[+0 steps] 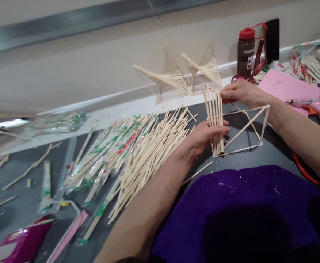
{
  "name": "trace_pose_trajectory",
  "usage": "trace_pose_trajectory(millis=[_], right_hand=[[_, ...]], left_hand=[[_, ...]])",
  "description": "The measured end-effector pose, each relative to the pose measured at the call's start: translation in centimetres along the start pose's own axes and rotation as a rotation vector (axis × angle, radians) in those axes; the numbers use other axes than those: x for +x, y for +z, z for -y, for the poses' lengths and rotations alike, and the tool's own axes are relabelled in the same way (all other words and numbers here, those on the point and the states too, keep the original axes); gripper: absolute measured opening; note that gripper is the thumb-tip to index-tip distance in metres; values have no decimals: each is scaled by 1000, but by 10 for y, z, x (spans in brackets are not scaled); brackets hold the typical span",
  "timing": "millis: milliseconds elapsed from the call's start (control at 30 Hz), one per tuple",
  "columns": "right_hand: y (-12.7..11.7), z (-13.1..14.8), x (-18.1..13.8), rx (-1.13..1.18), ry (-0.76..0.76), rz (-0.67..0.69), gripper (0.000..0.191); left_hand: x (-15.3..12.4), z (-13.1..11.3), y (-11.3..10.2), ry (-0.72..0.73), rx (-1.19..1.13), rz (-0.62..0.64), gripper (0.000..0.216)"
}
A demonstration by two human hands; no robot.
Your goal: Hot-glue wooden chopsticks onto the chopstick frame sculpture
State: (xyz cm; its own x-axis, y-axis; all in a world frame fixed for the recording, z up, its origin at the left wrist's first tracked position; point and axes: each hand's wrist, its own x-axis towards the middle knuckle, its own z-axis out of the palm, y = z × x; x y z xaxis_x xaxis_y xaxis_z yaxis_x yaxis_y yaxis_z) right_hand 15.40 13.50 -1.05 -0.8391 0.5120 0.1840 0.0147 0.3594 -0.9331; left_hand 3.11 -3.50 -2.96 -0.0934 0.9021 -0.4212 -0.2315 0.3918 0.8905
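A frame of glued wooden sticks (247, 126) stands on the dark table (25, 204), with a fan of upright sticks on its left side. My left hand (204, 137) wraps its fingers round the lower part of those upright sticks. My right hand (238, 93) pinches the top of one upright stick, fingers pressed together. A big loose pile of bare wooden sticks (149, 153) lies just left of my left hand, beside wrapped chopsticks (105, 149) in clear sleeves.
Two finished stick fans (176, 75) lean on the wall ledge behind. A brown bottle with a red cap (246, 51), pink paper (286, 87) and a pink glue gun (319, 109) sit at right. Purple cloth (239, 208) covers the near edge. Another pink object (25, 239) lies at bottom left.
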Motion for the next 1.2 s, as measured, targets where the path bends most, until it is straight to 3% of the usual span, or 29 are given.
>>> trace_pose_trajectory(millis=[500,1200], right_hand=[[0,-1,1,43,-9,9,28],[-1,0,-1,25,42,-3,31]], left_hand=[[-4,-2,-18,13,334,209,22],[-2,5,-13,66,259,200,18]])
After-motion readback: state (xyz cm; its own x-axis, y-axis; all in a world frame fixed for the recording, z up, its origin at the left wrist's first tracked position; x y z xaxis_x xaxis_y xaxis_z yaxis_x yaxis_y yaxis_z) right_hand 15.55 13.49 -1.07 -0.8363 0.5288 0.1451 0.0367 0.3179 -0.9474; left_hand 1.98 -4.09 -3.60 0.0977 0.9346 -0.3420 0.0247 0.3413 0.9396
